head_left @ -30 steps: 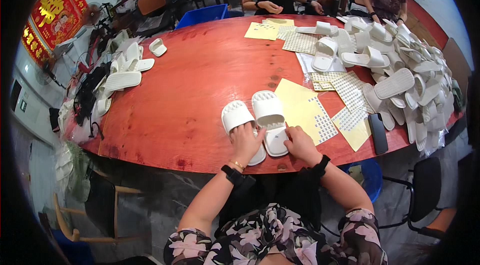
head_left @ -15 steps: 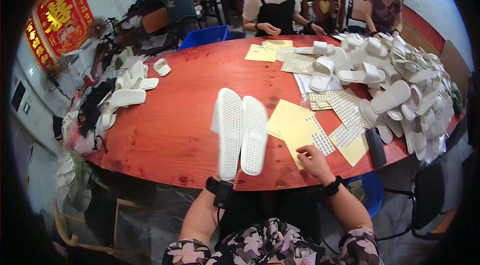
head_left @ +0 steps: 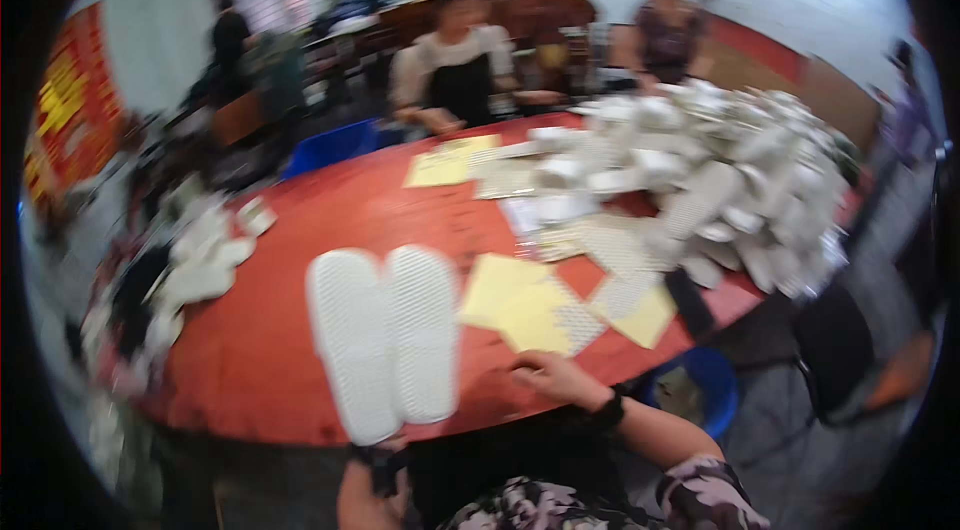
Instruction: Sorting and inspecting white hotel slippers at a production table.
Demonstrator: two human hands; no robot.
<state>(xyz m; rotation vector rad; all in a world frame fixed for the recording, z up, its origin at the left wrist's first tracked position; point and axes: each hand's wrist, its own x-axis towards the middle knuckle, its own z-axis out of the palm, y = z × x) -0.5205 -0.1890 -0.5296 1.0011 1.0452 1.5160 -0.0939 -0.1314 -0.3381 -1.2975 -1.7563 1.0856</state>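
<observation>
A pair of white slippers (head_left: 385, 340) is held up side by side above the near table edge, textured soles facing me. My left hand (head_left: 392, 444) grips them from behind at their lower end, its fingers hidden by the slippers. My right hand (head_left: 552, 376) is to the right of the slippers, just in front of a yellow sheet (head_left: 530, 338) of small stickers. Its fingers are curled together; motion blur hides whatever may be between them.
A heap of white slippers (head_left: 740, 170) covers the table's right side. More slippers (head_left: 200, 270) lie at the left edge. A black oblong object (head_left: 688, 300) lies by the sheets. A blue bin (head_left: 708, 390) stands below the edge. Two people sit across the red table (head_left: 250, 350).
The view has swung, shifting the table scene left and down. The slippers are nearer to me and more face-on. My right hand has drawn off the sticker sheet toward the slippers.
</observation>
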